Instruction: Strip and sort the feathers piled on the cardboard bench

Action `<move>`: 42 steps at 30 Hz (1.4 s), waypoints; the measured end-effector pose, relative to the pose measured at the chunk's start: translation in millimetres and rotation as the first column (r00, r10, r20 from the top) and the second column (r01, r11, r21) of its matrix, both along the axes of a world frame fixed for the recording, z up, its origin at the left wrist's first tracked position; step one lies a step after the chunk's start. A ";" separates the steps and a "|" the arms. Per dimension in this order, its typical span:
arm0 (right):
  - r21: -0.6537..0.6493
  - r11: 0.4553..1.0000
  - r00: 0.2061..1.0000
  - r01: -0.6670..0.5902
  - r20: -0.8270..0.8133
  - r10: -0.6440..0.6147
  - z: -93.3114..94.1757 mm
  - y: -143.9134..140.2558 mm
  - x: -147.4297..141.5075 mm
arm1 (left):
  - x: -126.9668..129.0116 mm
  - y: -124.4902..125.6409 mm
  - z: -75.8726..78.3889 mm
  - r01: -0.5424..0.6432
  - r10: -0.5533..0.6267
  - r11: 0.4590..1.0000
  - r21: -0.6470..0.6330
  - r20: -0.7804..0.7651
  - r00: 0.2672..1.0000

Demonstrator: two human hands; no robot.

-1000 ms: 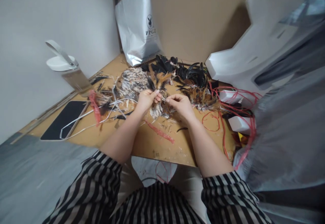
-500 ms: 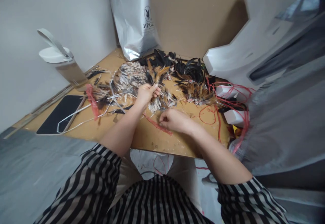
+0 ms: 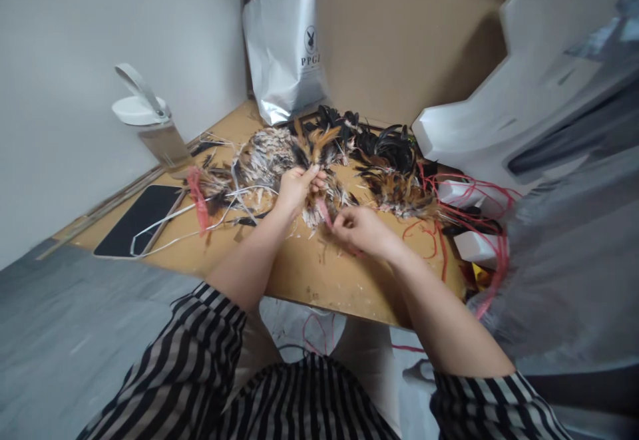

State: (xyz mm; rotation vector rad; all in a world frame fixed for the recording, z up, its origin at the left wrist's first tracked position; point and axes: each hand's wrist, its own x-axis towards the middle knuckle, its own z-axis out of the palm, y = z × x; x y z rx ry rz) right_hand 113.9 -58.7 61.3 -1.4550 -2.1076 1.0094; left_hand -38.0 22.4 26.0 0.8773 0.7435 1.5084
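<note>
Between the thumb and fingers of my left hand (image 3: pixel 298 188) is a small bunch of feathers (image 3: pixel 318 145), brown and black, with the tips pointing away from me. My right hand (image 3: pixel 363 230), closed in a pinch, is just to the right and nearer to me. It grips a pink plastic strip (image 3: pixel 324 212), which runs up toward the feathers near my left hand. Behind the hands lie a heap of speckled feathers (image 3: pixel 264 157), black feathers (image 3: pixel 387 147) and more brown feathers (image 3: pixel 397 190).
On the left are a dark tablet-like slab (image 3: pixel 137 220), a lidded bottle (image 3: pixel 160 137), white cord (image 3: pixel 164 217) and a red plastic strip (image 3: pixel 198 204). A silver bag (image 3: pixel 284 54) stands at the back. Red strings (image 3: pixel 499 253) tangle around white blocks (image 3: pixel 476 248) at right.
My right hand has lifted the pink strip from the tabletop up toward the feathers. My left hand keeps its hold on the bunch. The whole view has shifted slightly.
</note>
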 end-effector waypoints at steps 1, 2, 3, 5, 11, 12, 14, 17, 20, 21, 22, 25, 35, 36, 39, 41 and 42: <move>-0.070 0.996 0.991 0.047 -0.122 -0.056 2.8 6.2 5.6 | -0.7 0.0 0.7 -0.005 0.005 1.000 -0.002 0.039 0.999; -0.112 0.989 0.963 0.097 -0.240 -0.122 4.4 12.7 10.0 | -1.4 -0.1 1.1 0.001 -0.001 1.000 -0.004 0.077 0.997; -0.128 0.982 0.920 0.136 -0.351 -0.173 4.6 19.2 13.1 | -2.0 -0.2 1.2 0.022 -0.021 1.000 -0.005 0.110 0.994; -0.124 0.975 0.817 0.184 -0.532 -0.222 0.6 31.6 15.2 | -2.3 -0.8 0.5 0.084 -0.081 0.996 -0.009 0.147 0.986; -0.112 0.941 0.609 0.320 -0.736 -0.295 -25.8 51.3 4.9 | 6.1 -6.6 -5.6 0.268 -0.259 0.961 -0.076 0.111 0.960; -0.125 0.941 0.599 0.314 -0.743 -0.298 -29.2 51.6 3.2 | 8.1 -8.0 -6.3 0.275 -0.265 0.958 -0.084 0.113 0.958; -0.164 0.948 0.586 0.272 -0.753 -0.298 -34.5 50.9 0.5 | 11.5 -10.6 -6.7 0.291 -0.280 0.952 -0.097 0.106 0.954; -0.207 0.959 0.593 0.193 -0.754 -0.282 -39.8 49.1 -2.2 | 14.2 -13.1 -6.0 0.317 -0.310 0.944 -0.090 0.086 0.947; -0.219 0.960 0.620 0.174 -0.733 -0.280 -40.2 47.0 -3.9 | 14.3 -13.4 -5.3 0.316 -0.310 0.946 -0.076 0.078 0.947; -0.218 0.958 0.622 0.184 -0.729 -0.285 -39.1 46.1 -4.4 | 14.1 -13.3 -5.3 0.312 -0.306 0.947 -0.071 0.082 0.948; -0.213 0.956 0.624 0.202 -0.724 -0.294 -37.5 45.1 -4.9 | 14.0 -13.2 -5.3 0.307 -0.301 0.949 -0.067 0.090 0.949; -0.178 0.944 0.643 0.277 -0.696 -0.319 -32.6 42.7 -6.3 | 14.8 -13.8 -5.1 0.283 -0.274 0.956 -0.072 0.110 0.955; -0.236 0.926 0.656 0.294 -0.655 -0.375 -33.7 43.0 -5.3 | 18.7 -18.8 1.0 0.253 -0.255 0.960 -0.121 0.002 0.967; -0.248 0.925 0.656 0.288 -0.652 -0.379 -33.2 42.8 -4.5 | 18.4 -18.7 1.0 0.265 -0.266 0.957 -0.117 0.007 0.964; -0.237 0.928 0.663 0.288 -0.650 -0.372 -32.2 42.5 -2.1 | 17.8 -18.2 -0.1 0.294 -0.292 0.950 -0.110 0.026 0.956; -0.219 0.928 0.675 0.301 -0.639 -0.369 -32.3 42.6 -0.7 | 17.8 -17.8 -1.3 0.300 -0.298 0.948 -0.109 0.031 0.954; -0.213 0.927 0.682 0.310 -0.630 -0.373 -32.5 42.6 0.0 | 17.9 -17.6 -1.9 0.301 -0.300 0.948 -0.106 0.029 0.954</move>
